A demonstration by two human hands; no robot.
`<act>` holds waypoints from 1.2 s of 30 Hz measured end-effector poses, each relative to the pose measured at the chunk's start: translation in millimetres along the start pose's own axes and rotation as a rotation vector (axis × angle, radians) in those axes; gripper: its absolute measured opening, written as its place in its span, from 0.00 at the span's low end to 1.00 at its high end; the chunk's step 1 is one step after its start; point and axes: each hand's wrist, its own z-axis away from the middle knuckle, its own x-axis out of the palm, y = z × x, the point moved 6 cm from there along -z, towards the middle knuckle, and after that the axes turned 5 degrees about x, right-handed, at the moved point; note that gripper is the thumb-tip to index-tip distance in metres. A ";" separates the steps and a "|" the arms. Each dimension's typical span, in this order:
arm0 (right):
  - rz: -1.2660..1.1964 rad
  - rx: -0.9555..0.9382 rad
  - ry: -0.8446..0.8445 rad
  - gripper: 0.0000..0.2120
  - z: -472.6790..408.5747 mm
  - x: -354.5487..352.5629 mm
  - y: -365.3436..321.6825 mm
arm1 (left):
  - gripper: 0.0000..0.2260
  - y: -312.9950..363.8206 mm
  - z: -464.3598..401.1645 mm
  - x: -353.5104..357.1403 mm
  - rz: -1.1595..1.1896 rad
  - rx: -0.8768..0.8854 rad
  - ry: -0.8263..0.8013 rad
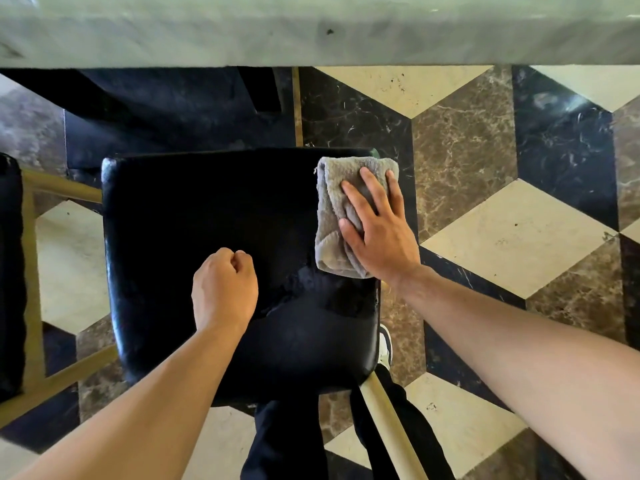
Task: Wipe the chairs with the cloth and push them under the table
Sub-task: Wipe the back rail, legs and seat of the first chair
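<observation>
I see my right hand flat, fingers spread, pressing the grey cloth onto the black chair seat at its right edge, long axis toward the table. My left hand rests fisted, holding nothing.

Black chair seat below counter edge. Right hand flat, pressing grey cloth on seat's right edge. Left hand fisted over seat middle.
</observation>
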 end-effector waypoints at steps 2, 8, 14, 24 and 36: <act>-0.006 0.013 0.001 0.27 5.0 1.2 -3.2 | 0.17 -3.5 0.7 -2.3 -0.021 0.000 0.002; 0.132 -0.131 -0.027 0.27 57.9 15.1 -7.5 | 0.17 -2.8 4.8 -0.8 -0.052 0.022 -0.011; 0.182 -0.304 -0.097 0.29 119.4 36.1 -6.3 | 0.16 4.1 10.4 10.0 -0.034 0.015 -0.026; 0.277 -0.734 -0.201 0.27 112.3 67.4 -79.1 | 0.17 -15.1 9.7 -2.9 -0.044 0.017 0.007; 0.157 -0.515 -0.116 0.25 65.9 98.0 -207.6 | 0.13 -89.3 -55.0 -78.4 -0.196 0.015 0.092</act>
